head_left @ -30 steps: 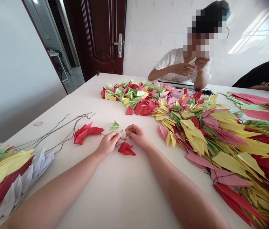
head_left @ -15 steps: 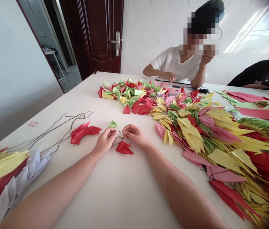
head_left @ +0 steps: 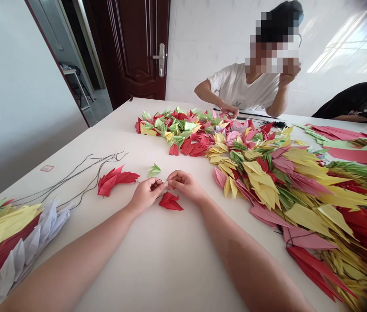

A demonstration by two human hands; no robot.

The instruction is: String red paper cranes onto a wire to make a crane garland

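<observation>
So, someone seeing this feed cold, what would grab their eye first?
First, the big heap of folded paper pieces in red, yellow, green and pink, spread over the far and right side of the white table. Next, the left hand and right hand at mid-table, pinching a thin wire between them, with a red folded piece just below. A person in a white shirt sits across the table.

Matt folded paper pcs [head_left: 171,202], thin dark wire [head_left: 82,173], smooth white tabletop [head_left: 157,255], glossy wood door [head_left: 138,47].
</observation>
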